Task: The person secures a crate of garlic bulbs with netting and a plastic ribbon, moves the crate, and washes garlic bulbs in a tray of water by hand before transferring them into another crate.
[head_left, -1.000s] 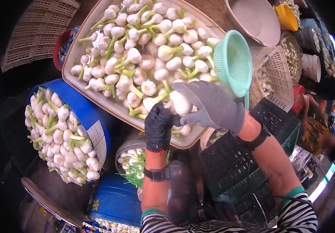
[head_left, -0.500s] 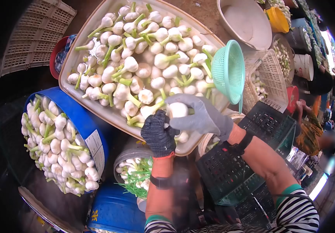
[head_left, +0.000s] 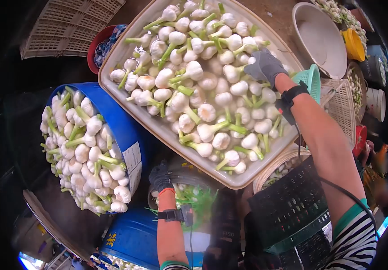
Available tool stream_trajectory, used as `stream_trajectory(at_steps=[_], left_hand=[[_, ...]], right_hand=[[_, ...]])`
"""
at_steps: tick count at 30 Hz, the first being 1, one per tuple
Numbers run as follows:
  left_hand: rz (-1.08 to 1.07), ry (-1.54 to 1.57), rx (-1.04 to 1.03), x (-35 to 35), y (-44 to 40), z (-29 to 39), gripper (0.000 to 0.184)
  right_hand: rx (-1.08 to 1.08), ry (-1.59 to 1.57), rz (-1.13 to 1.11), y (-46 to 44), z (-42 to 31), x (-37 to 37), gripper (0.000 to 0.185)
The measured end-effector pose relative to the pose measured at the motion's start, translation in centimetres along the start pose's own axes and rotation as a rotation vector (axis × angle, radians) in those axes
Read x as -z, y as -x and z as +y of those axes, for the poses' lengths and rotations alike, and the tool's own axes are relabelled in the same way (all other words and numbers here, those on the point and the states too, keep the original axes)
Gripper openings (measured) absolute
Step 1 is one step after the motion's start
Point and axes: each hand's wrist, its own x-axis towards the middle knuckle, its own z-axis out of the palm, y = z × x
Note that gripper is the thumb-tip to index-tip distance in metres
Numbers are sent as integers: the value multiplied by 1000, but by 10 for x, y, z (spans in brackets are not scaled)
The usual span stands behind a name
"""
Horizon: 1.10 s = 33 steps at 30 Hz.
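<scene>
My right hand (head_left: 266, 67), in a grey glove, reaches over the upper right of a large tray (head_left: 194, 158) of garlic bulbs in water. Its fingers curl down at a garlic bulb (head_left: 232, 73); whether they grip one is hidden. In a black glove, my left hand (head_left: 160, 176) is below the tray's near edge, above a bucket (head_left: 152, 194) with garlic and green trimmings (head_left: 203, 202). The fingers of that hand are dark and blurred. Left of it, a blue tub (head_left: 133, 130) is heaped with garlic.
A green colander (head_left: 312, 81) sits at the tray's right side, partly behind my right arm. Black crates (head_left: 288, 211) stand lower right. Further off are a white basin (head_left: 322, 40), a yellow bucket (head_left: 354, 45) and a pale basket (head_left: 340, 105). A person's blurred figure shows at far right.
Both hands have parted from the white bulb they were at. My right hand has moved up over the tray, while my left has dropped to the bucket. The view has shifted.
</scene>
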Motion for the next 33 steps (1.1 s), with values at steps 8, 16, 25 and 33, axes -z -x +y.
stream_trajectory(at_steps=[8,16,25,33], left_hand=[[231,426,-121,-21,-2,30,51],[158,512,-336,26,9,95,40],[504,139,-547,9,-17,216,67],[213,-26,-253,17,-77,206,43]], right_hand=[[8,-461,-74,27,2,19,47],[56,-1181,-28,249,16,128,51],[-462,-1148,109,472,135,178,63],[-502,-547,-95,499,138,92,40]])
